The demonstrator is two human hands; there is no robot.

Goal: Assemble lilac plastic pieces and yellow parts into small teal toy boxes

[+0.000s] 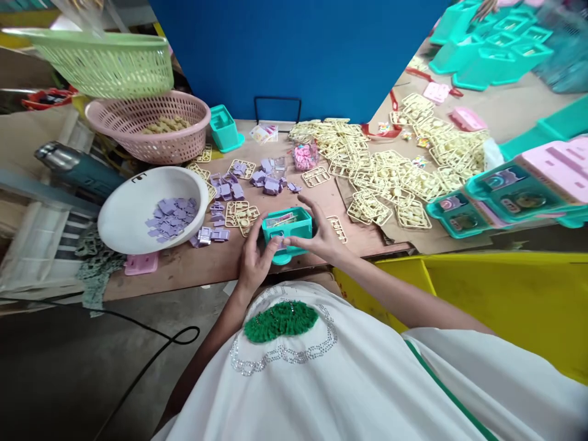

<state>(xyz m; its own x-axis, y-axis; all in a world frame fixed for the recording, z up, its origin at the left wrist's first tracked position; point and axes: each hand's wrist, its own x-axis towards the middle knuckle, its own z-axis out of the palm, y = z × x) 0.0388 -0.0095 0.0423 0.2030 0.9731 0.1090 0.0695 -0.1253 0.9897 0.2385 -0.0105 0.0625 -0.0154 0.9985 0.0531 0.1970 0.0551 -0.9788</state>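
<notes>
At the table's near edge, a small teal plastic box [294,231] with an open top sits between my two hands. My left hand [255,256] wraps its left side, thumb against the front. My right hand [325,236] grips the right side, with its thumb across the front beside a small purple piece [278,239]. Inside the box some pale flat pieces show, too small to name. Just left of the box lie cream plastic part frames [242,217] and loose purple plastic parts [272,184].
A white bowl [110,211] of purple pieces stands left, below pink [138,138] and green [110,64] baskets. Cream frames [381,174] are heaped right of centre. Teal-and-pink toy boxes [519,184] stand right. A blue panel [298,55] rises behind. Another person's hand [486,8] shows top right.
</notes>
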